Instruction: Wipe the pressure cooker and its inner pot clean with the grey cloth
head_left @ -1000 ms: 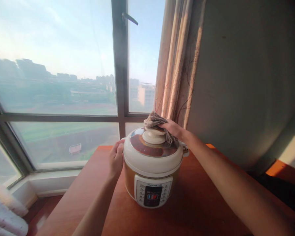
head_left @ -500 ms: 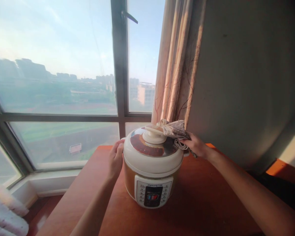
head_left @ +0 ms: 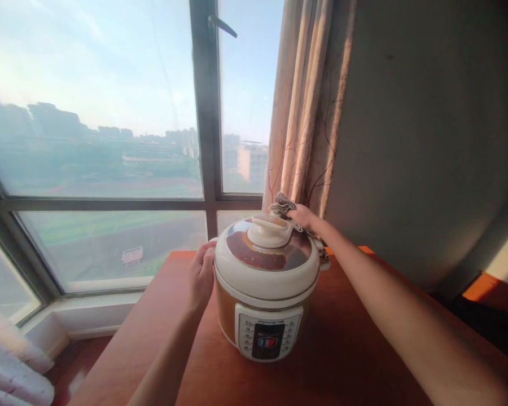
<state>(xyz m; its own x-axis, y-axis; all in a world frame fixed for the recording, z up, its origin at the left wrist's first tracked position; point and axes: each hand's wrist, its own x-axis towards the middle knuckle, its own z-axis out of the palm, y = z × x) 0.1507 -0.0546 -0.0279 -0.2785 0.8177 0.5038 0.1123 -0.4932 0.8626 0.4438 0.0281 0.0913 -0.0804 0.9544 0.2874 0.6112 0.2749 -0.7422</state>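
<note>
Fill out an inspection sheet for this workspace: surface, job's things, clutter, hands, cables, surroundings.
Surface: reddish wooden table.
Job's things: pressure cooker upright, control panel facing the camera; patterned cloth behind the lid knob.
Clutter: nothing seen.
Hands: left hand against the cooker's side; right hand grips the cloth at the lid's rear.
Cables: nothing seen.
Surroundings: window, curtain, grey wall.

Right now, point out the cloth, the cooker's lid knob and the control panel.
cloth (head_left: 283, 204), head view, bunched folds above the right hand.
lid knob (head_left: 270, 225), head view, its flat cream top.
control panel (head_left: 267, 334), head view, dark display at its middle.
</note>
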